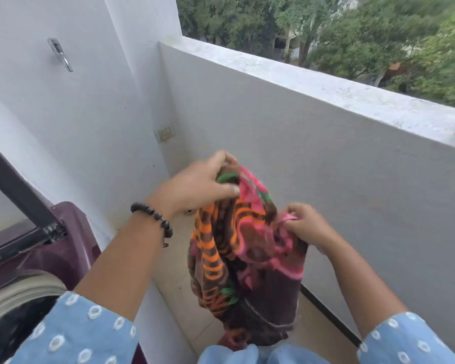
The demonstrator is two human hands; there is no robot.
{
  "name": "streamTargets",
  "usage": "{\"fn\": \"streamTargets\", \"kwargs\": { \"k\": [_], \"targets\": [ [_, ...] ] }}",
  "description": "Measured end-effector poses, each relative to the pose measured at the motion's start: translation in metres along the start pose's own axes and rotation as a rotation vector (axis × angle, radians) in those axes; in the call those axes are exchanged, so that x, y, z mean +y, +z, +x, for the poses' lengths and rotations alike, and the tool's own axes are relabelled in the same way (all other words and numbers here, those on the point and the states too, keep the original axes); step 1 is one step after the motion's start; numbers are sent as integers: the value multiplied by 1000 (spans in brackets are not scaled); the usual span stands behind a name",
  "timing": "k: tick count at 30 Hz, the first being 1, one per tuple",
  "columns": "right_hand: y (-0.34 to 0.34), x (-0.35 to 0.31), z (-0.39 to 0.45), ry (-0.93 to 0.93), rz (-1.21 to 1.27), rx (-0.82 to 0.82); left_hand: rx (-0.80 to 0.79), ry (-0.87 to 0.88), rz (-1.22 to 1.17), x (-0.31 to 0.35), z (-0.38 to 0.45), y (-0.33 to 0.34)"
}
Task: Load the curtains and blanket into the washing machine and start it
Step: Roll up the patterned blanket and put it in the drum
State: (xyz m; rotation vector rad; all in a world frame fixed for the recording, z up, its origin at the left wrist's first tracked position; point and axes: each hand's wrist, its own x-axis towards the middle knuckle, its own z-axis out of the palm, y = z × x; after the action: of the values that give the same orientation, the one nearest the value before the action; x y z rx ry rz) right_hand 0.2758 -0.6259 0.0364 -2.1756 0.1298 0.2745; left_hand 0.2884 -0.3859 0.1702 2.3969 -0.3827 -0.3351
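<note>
On a white-walled balcony, I hold the blanket up in front of me, clear of the tiled floor, its lower end hanging down toward my knees. My left hand has its fingers curled over the bunched top fold, thumb pressed against the pink and green pile; my right hand pinches a pink edge lower and to the right, fingers closed on the cloth. The washing machine, maroon with its lid raised, stands just to my left, drum mouth open and partly hidden by my sleeve. The fabric looks thick, soft and limp, likely weighty for its bulk and prone to sagging and sliding out of a light pinch. Gathering fistfuls at the folded top, rather than a single edge, seems the surer hold before swinging it left over the drum. No curtains can be made out here.
</note>
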Motion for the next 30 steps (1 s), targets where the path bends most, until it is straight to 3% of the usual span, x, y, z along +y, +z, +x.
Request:
{"fn": "streamTargets", "kwargs": {
  "k": [1,3,7,10,15,17,20,23,26,30],
  "targets": [
    [-8,-23,-3,-88,-9,-2,-138,-24,80,-1,-2,8],
    [-24,-70,-16,-259,-28,-20,-213,40,108,9,-5,26],
    [-45,-122,-38,-463,68,-2,-16,138,-128,18,1,47],
    [-51,-115,-42,-387,138,-62,218,225,-135,14,3,36],
    [-50,-53,-34,-133,-32,-401,515,206,-390,19,0,20],
    [-49,-27,-27,-52,-85,-412,661,179,-459,18,3,14],
    [-58,0,-16,40,-152,-265,750,169,-507,13,5,10],
    [-79,5,-4,29,-233,-56,641,127,-459,12,4,17],
    [-104,-25,-5,-132,-121,159,380,31,-236,8,11,22],
    [-121,-81,-21,-406,61,-7,28,40,-134,29,14,31]
  ]
}}
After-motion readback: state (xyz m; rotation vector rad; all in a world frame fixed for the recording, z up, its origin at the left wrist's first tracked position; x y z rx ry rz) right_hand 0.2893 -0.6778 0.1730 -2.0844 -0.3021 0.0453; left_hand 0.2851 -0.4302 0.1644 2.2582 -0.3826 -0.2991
